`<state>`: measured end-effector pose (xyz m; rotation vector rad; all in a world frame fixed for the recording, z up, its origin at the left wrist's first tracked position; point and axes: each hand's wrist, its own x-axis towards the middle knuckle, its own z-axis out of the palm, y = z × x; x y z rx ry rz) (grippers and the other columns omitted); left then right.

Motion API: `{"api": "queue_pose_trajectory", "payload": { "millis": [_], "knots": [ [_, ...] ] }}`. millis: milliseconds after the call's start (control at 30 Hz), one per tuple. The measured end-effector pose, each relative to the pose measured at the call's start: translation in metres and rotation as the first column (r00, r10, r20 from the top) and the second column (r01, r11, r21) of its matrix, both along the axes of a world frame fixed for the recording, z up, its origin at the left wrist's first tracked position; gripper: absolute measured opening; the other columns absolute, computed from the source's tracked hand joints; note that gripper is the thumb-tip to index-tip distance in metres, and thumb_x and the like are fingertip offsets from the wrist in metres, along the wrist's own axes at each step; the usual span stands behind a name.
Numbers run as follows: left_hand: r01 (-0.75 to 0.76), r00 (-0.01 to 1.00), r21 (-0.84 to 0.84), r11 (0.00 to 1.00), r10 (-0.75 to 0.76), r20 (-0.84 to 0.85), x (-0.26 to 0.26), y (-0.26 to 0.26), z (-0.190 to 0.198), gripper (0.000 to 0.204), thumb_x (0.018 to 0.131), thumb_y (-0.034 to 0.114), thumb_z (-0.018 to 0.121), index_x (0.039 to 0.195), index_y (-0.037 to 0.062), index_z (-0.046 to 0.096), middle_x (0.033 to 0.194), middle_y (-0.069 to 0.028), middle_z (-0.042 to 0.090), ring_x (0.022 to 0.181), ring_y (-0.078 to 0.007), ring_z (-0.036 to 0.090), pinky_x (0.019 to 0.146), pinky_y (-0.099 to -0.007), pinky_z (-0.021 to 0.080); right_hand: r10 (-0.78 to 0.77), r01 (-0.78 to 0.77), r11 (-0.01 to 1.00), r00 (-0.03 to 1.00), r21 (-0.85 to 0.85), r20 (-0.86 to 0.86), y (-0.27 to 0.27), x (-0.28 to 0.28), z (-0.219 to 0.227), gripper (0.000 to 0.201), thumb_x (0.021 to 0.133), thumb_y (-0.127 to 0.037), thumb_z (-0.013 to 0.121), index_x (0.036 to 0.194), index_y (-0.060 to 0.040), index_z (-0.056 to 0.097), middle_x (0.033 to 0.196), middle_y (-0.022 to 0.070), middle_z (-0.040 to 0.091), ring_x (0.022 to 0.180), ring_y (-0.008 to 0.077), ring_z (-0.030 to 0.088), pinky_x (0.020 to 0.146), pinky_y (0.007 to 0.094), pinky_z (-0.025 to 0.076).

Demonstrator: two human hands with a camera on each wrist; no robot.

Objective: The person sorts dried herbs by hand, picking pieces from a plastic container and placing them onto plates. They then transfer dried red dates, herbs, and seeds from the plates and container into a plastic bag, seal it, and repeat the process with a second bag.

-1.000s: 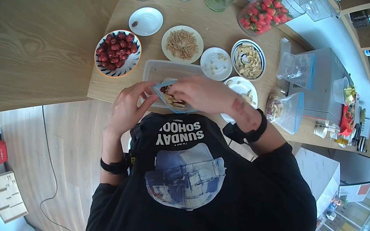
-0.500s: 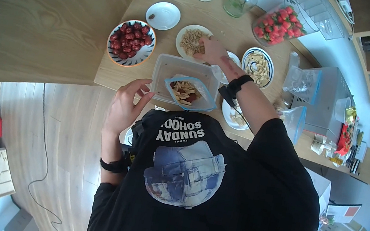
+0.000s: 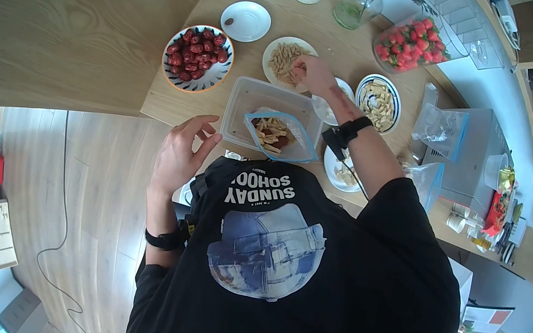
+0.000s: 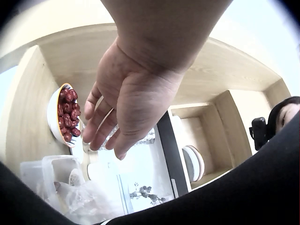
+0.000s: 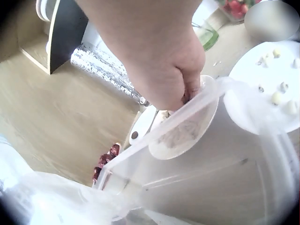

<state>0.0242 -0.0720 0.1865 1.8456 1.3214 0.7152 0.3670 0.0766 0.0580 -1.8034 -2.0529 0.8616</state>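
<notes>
We see the right hand (image 3: 315,76) over the plate (image 3: 266,66) of pale strips (image 3: 287,50), its fingers bent down at the food. The fingertips are hidden: in the right wrist view the back of the hand and thumb cover most of them, so we cannot tell whether they pinch any strips. The strips themselves are blurred there behind the translucent wall of the container (image 3: 242,99).

The left hand (image 3: 177,151) is released, fingers loosely extended and holding nothing, just beside the container's left end. The left wrist view shows its palm side.

A blue-edged bag (image 3: 302,145) gapes at the container's near side, with pale sticks and something dark red inside; we cannot make out the bottom of the bag, nor how far down it sits.

On the counter (image 3: 175,98), a bowl (image 3: 221,68) of red dates stands left of the strips, and a bowl (image 3: 397,95) of pale slices stands to their right. Between the strips and the slices, a white plate (image 3: 323,107) is partly covered by the right wrist. Another plate (image 3: 331,170), nearer the body, is partly hidden by the right forearm and its strap.
</notes>
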Motion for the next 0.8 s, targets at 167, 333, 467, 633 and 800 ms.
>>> {"api": "queue_pose_trajectory", "payload": {
  "millis": [167, 333, 467, 633, 800],
  "knots": [
    [0.056, 0.998, -0.003, 0.998, -0.056, 0.009, 0.007, 0.008, -0.002, 0.030, 0.091, 0.015, 0.070, 0.116, -0.0006, 0.064, 0.089, -0.0129, 0.070, 0.077, -0.0250, 0.068, 0.073, -0.0376, 0.052, 0.034, -0.022, 0.999, 0.945, 0.041, -0.326, -0.028, -0.007, 0.058, 0.017, 0.088, -0.015, 0.069, 0.099, -0.0016, 0.067, 0.086, 0.0146, 0.068, 0.075, 0.0234, 0.068, 0.069, 0.0341, 0.053],
    [0.146, 0.986, -0.048, 0.988, -0.141, 0.087, 0.022, 0.023, 0.000, 0.030, 0.092, 0.017, 0.069, 0.117, -0.0002, 0.063, 0.087, -0.0131, 0.070, 0.076, -0.0247, 0.068, 0.071, -0.0377, 0.051, 0.249, -0.250, 0.967, 0.862, 0.056, -0.441, -0.105, -0.049, 0.163, 0.013, 0.091, -0.014, 0.064, 0.099, -0.0039, 0.064, 0.089, 0.0119, 0.067, 0.080, 0.0259, 0.067, 0.073, 0.0354, 0.052],
    [0.246, 0.969, -0.009, 0.969, -0.246, 0.035, 0.036, 0.036, -0.004, 0.030, 0.092, 0.017, 0.068, 0.117, 0.0007, 0.063, 0.084, -0.0130, 0.071, 0.074, -0.0256, 0.068, 0.070, -0.0375, 0.051, 0.358, -0.356, 0.933, 0.917, 0.047, -0.175, -0.142, -0.068, 0.149, 0.016, 0.092, -0.016, 0.060, 0.103, -0.0060, 0.064, 0.099, 0.0107, 0.065, 0.095, 0.0316, 0.065, 0.081, 0.0405, 0.052],
    [0.329, 0.944, -0.022, 0.944, -0.329, -0.004, 0.046, 0.047, -0.002, 0.024, 0.093, 0.017, 0.067, 0.111, 0.0012, 0.065, 0.081, -0.0138, 0.070, 0.074, -0.0268, 0.068, 0.069, -0.0370, 0.050, 0.309, -0.288, 0.946, 0.941, 0.151, -0.139, -0.158, -0.061, 0.149, 0.018, 0.094, -0.015, 0.062, 0.111, -0.0092, 0.066, 0.099, 0.0095, 0.067, 0.093, 0.0331, 0.066, 0.080, 0.0407, 0.053],
    [0.357, 0.934, 0.000, 0.934, -0.357, -0.018, 0.049, 0.053, 0.000, 0.021, 0.093, 0.016, 0.066, 0.106, 0.0000, 0.066, 0.080, -0.0134, 0.069, 0.073, -0.0264, 0.068, 0.068, -0.0369, 0.050, -0.182, 0.214, 0.968, 0.958, 0.132, -0.223, -0.129, 0.002, 0.136, 0.022, 0.093, -0.014, 0.064, 0.114, -0.0056, 0.065, 0.105, 0.0123, 0.067, 0.096, 0.0324, 0.067, 0.083, 0.0408, 0.053]
  ]
}}
